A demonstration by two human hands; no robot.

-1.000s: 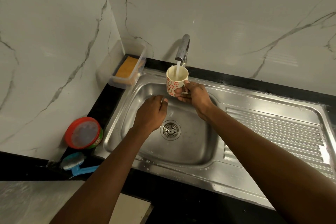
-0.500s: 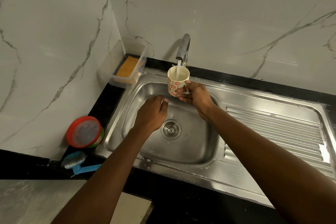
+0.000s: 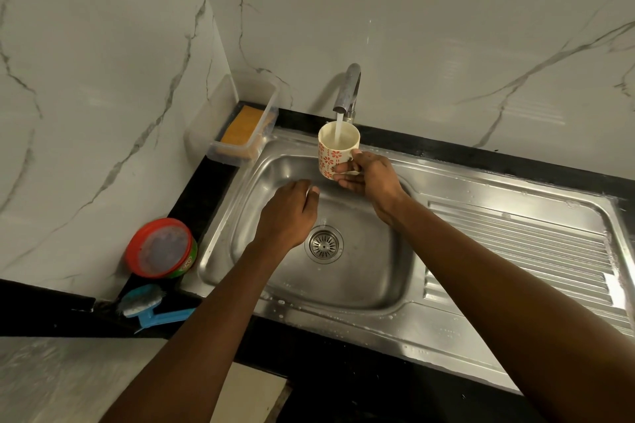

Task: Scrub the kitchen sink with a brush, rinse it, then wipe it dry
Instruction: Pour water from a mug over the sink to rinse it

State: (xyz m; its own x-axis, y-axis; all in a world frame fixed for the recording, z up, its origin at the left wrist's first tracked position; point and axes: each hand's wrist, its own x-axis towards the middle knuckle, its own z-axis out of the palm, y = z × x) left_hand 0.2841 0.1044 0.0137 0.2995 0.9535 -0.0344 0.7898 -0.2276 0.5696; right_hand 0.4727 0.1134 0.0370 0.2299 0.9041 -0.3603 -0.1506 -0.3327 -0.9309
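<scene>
Grip: the right hand (image 3: 369, 178) is curled round the handle of a white mug (image 3: 335, 156) with red flower print, thumb on top, and holds it upright above the far part of the basin. The mug's mouth sits directly beneath the tap (image 3: 348, 89). A stream of water (image 3: 338, 125) runs from the spout into it, and liquid shows inside.

Idle: the left hand (image 3: 287, 213) hangs palm down over the basin, just below and left of the mug and apart from it. Its fingers are loosely bent together, with nothing seen held in them. Whether the fingertips touch the steel cannot be told.

Fixture: the sink (image 3: 360, 288) is stainless steel with 1 basin. A round drain strainer (image 3: 323, 245) sits at its middle, just right of the left wrist. Droplets lie on the front rim. A ribbed drainboard (image 3: 515, 244) adjoins the basin on the right, under the right forearm.

Tool: the brush (image 3: 151, 306), blue with pale bristles, lies on the black counter (image 3: 206, 189) off the sink's front left corner, well apart from both hands. Just behind it, a round tub with a red lid (image 3: 159, 247) sits by the marble wall (image 3: 103, 79), lid tilted toward the camera. At the far left corner, a clear plastic container (image 3: 271, 103) holds an orange sponge (image 3: 242, 125)
</scene>
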